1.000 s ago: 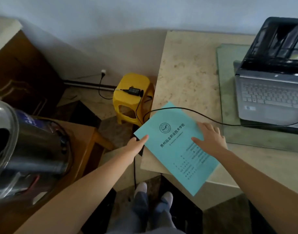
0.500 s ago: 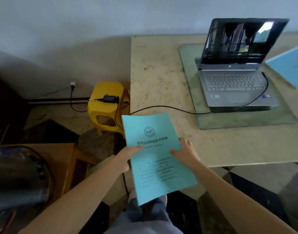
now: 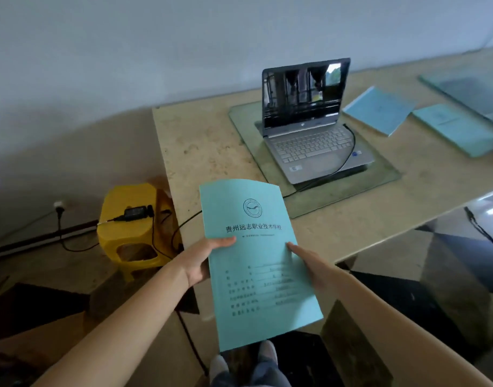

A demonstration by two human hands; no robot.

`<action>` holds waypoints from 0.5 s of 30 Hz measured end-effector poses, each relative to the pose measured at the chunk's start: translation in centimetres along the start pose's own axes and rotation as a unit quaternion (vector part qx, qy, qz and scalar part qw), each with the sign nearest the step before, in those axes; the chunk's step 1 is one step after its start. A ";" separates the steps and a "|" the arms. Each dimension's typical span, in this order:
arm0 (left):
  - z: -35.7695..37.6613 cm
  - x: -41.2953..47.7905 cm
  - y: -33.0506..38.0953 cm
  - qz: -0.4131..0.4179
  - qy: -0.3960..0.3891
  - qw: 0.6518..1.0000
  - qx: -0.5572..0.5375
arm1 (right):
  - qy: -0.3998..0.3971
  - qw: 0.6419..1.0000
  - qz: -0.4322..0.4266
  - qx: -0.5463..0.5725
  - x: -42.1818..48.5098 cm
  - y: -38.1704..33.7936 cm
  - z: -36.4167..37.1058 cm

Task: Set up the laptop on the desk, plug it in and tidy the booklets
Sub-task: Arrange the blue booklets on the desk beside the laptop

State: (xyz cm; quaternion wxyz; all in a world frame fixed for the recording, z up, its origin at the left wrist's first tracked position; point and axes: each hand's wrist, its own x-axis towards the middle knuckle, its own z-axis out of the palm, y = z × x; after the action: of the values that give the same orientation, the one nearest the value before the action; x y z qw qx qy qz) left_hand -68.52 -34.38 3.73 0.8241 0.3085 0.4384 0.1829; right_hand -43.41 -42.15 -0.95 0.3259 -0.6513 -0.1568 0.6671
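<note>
Both hands hold one teal booklet [image 3: 256, 258] above the near edge of the desk [image 3: 206, 141], cover up. The left hand [image 3: 203, 258] grips its left edge, thumb on the cover, fingers hidden beneath. The right hand [image 3: 309, 263] grips the right edge the same way. The laptop [image 3: 312, 127] stands open on a glass mat [image 3: 351, 188] on the desk, with a black cable [image 3: 348, 152] crossing its right side. Two further booklets [image 3: 379, 110] lie flat on the desk to the right of the laptop. A power adapter [image 3: 135, 212] rests on a yellow stool [image 3: 128, 241] left of the desk.
</note>
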 end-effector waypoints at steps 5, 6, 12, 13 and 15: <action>4.5 2.4 1.0 -0.018 -0.038 0.998 0.044 | 0.081 0.990 -0.103 0.055 -4.0 0.2 -3.6; 5.6 3.0 0.8 -0.029 -0.030 0.998 0.056 | 0.103 0.986 -0.118 0.058 -4.6 0.4 -4.6; 12.3 7.7 -0.5 -0.064 -0.027 0.991 0.117 | 0.182 0.966 -0.182 0.015 -7.4 0.6 -12.0; 13.6 8.5 -0.6 -0.067 -0.024 0.990 0.122 | 0.194 0.963 -0.185 0.011 -7.6 0.6 -13.4; 16.2 10.3 -0.9 -0.070 -0.015 0.988 0.137 | 0.209 0.960 -0.188 0.010 -7.8 0.3 -16.5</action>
State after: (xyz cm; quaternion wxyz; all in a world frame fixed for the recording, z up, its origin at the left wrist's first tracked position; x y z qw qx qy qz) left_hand -49.26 -34.77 3.77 0.7915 0.3898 0.4671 0.0586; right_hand -27.96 -50.93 3.20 0.4774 -0.7318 -0.1985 0.4440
